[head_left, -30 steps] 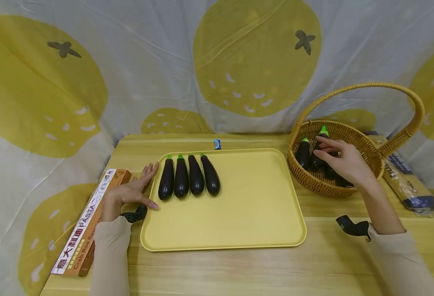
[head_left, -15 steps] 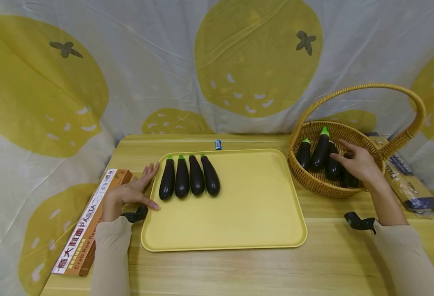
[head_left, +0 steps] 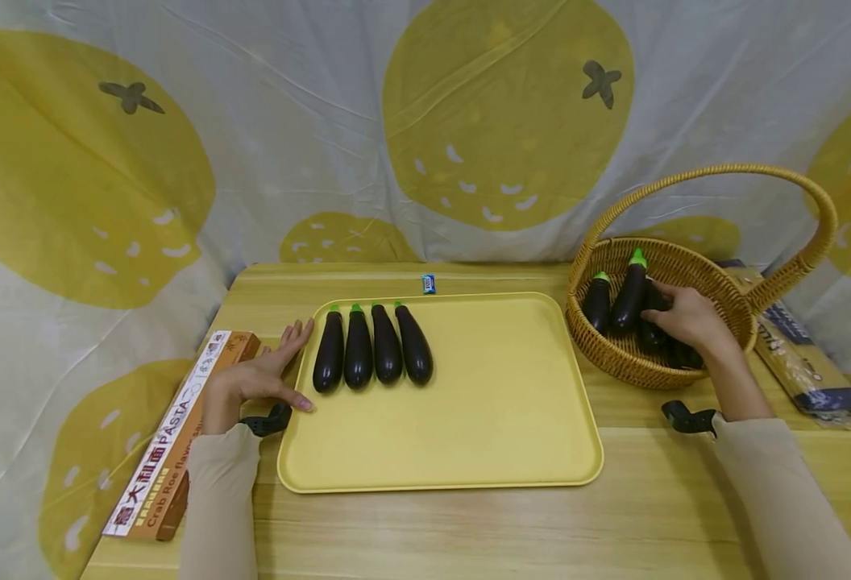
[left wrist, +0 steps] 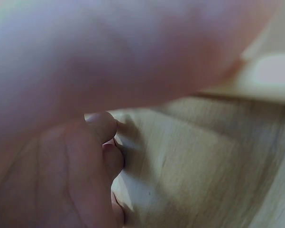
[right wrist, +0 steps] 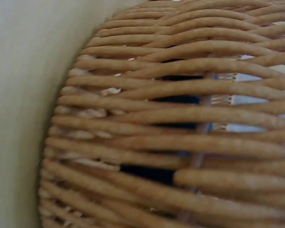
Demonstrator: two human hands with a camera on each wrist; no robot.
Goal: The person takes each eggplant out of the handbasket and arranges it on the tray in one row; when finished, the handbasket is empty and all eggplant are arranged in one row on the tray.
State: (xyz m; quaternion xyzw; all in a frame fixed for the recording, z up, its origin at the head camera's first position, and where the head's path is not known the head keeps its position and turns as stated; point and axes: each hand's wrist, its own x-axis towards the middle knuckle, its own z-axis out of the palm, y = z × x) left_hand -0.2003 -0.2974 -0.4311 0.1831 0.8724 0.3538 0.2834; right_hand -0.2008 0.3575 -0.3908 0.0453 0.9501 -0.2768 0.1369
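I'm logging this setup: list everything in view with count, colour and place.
Table: one, light wood, lower view
Tray: one, yellow, mid-table
Basket: one, woven brown, table's right
Tray eggplants: four, dark purple, tray's upper left
Basket eggplants: at least four, dark purple, in the basket
Pasta box: one, orange-white, left of tray
Small packet: one, blue, behind tray
Wrapped package: one, navy-yellow, right of basket
Cloth: one or more, white-yellow, behind table
Wrist devices: two, black, one per wrist
Sleeves: two, beige, on forearms
Left hand: one, at tray's left rim
Right hand: one, gripping a basket eggplant
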